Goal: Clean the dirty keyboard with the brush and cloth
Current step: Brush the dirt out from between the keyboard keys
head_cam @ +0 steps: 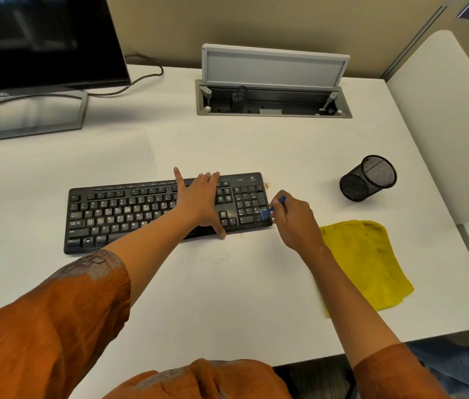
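Here the right hand (293,218) holds the brush (268,212) on the keyboard (129,208).

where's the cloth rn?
In the head view the yellow cloth lies flat on the desk, right of the keyboard, just beyond the right hand and nearer the person than the mesh cup.

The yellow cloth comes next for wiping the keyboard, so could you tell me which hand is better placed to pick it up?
Probably the right hand: the yellow cloth lies just beside it, though it must first put down the blue brush. The left hand lies flat on the keyboard, steadying it.
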A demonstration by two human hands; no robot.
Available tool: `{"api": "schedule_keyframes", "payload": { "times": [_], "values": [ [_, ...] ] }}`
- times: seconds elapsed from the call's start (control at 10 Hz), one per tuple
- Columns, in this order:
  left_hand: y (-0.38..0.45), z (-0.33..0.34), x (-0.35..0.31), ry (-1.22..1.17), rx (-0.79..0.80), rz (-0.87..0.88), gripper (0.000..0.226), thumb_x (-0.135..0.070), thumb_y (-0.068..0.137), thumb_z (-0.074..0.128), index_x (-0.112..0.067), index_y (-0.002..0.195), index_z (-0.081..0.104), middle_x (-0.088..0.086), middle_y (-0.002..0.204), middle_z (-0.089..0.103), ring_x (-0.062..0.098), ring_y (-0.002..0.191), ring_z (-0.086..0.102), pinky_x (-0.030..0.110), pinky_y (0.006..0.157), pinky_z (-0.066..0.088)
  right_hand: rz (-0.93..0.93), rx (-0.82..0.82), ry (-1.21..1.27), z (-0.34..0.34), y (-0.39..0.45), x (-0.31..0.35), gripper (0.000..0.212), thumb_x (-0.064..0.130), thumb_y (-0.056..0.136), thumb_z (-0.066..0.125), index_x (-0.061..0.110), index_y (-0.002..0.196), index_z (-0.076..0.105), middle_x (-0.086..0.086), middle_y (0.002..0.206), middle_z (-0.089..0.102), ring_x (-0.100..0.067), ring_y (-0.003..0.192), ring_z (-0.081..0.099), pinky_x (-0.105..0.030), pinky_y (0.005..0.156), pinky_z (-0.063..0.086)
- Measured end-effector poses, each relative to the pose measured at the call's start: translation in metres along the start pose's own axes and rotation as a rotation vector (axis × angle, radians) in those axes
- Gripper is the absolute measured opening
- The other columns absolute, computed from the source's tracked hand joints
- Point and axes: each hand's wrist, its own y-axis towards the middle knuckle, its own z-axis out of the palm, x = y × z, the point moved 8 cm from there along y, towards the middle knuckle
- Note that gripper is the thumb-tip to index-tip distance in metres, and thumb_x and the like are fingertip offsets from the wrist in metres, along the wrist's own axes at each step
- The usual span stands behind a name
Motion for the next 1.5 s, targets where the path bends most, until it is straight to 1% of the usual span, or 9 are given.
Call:
{"api": "schedule_keyframes", "payload": {
  "times": [0.1, 0.3, 0.4, 0.6, 0.7, 0.9, 1.2, 1.3, 1.5],
  "values": [
    [0.000, 0.000, 0.000, -0.004, -0.003, 0.002, 0.156, -0.077, 0.048, 0.087, -0.017, 0.163, 0.001, 0.006, 0.170, 0.016, 0.022, 0.159, 0.010, 0.076, 0.109, -0.017, 0.023, -0.066, 0.055, -0.006, 0.001, 0.002, 0.023, 0.019, 0.105, 0.041, 0.011, 0.094, 0.059, -0.007, 0.080, 0.068, -0.023, 0.073, 0.066, -0.039, 0.067, 0.055],
    [-0.001, 0.000, 0.000, -0.008, -0.004, 0.002, 0.155, -0.076, 0.048, 0.087, -0.017, 0.163, 0.001, 0.006, 0.170, 0.016, 0.021, 0.159, 0.009, 0.076, 0.109, -0.017, -0.011, -0.049, -0.030, 0.000, -0.003, 0.003, 0.023, 0.023, 0.106, 0.040, 0.012, 0.098, 0.059, -0.003, 0.083, 0.067, -0.017, 0.072, 0.062, -0.022, 0.055, 0.045],
    [0.000, 0.000, 0.000, -0.006, -0.006, 0.000, 0.156, -0.076, 0.048, 0.088, -0.017, 0.163, 0.001, 0.006, 0.170, 0.016, 0.021, 0.159, 0.009, 0.076, 0.109, -0.018, 0.012, -0.063, -0.070, -0.002, -0.003, -0.002, 0.024, 0.022, 0.105, 0.040, 0.012, 0.093, 0.059, -0.005, 0.078, 0.066, -0.021, 0.069, 0.061, -0.024, 0.054, 0.043],
    [0.001, 0.001, 0.000, -0.004, -0.002, -0.001, 0.156, -0.077, 0.048, 0.088, -0.018, 0.163, 0.001, 0.006, 0.170, 0.016, 0.022, 0.159, 0.010, 0.076, 0.108, -0.018, 0.004, -0.108, 0.104, -0.004, -0.003, -0.002, 0.022, 0.023, 0.106, 0.043, 0.014, 0.097, 0.061, -0.003, 0.082, 0.069, -0.020, 0.076, 0.068, -0.034, 0.066, 0.056],
    [0.001, 0.002, 0.001, -0.003, -0.001, -0.001, 0.156, -0.077, 0.048, 0.087, -0.018, 0.163, 0.001, 0.006, 0.171, 0.015, 0.021, 0.159, 0.009, 0.076, 0.108, -0.018, 0.032, -0.026, -0.014, 0.003, -0.002, -0.004, 0.026, 0.021, 0.106, 0.041, 0.009, 0.092, 0.060, -0.007, 0.080, 0.069, -0.024, 0.074, 0.067, -0.036, 0.065, 0.054],
    [0.000, 0.000, 0.000, 0.004, -0.001, -0.004, 0.156, -0.077, 0.048, 0.087, -0.017, 0.164, 0.000, 0.006, 0.171, 0.014, 0.021, 0.159, 0.008, 0.076, 0.109, -0.018, 0.069, -0.083, -0.100, -0.004, 0.005, 0.001, 0.030, 0.018, 0.104, 0.040, 0.003, 0.089, 0.061, -0.013, 0.078, 0.066, -0.027, 0.069, 0.063, -0.041, 0.062, 0.053],
    [0.000, 0.001, 0.000, 0.005, 0.008, -0.003, 0.157, -0.078, 0.048, 0.087, -0.017, 0.164, -0.001, 0.006, 0.172, 0.012, 0.021, 0.159, 0.006, 0.076, 0.108, -0.018, 0.050, -0.120, 0.099, -0.003, 0.018, 0.005, 0.029, 0.023, 0.107, 0.040, 0.007, 0.095, 0.061, -0.007, 0.082, 0.070, -0.021, 0.073, 0.068, -0.032, 0.062, 0.057],
    [0.001, 0.001, 0.001, 0.003, 0.008, -0.004, 0.158, -0.077, 0.048, 0.087, -0.017, 0.164, -0.001, 0.005, 0.172, 0.012, 0.020, 0.159, 0.006, 0.076, 0.109, -0.018, 0.053, -0.101, -0.049, -0.001, 0.016, 0.005, 0.030, 0.022, 0.105, 0.040, 0.007, 0.090, 0.061, -0.008, 0.082, 0.069, -0.024, 0.071, 0.064, -0.036, 0.060, 0.051],
    [-0.001, 0.001, 0.000, 0.006, 0.006, 0.002, 0.156, -0.077, 0.049, 0.087, -0.017, 0.164, -0.001, 0.005, 0.172, 0.012, 0.020, 0.159, 0.006, 0.076, 0.110, -0.016, 0.039, -0.082, 0.088, 0.004, 0.036, 0.010, 0.028, 0.020, 0.105, 0.040, 0.010, 0.089, 0.061, -0.006, 0.077, 0.069, -0.027, 0.070, 0.066, -0.042, 0.065, 0.056]
  ]
}}
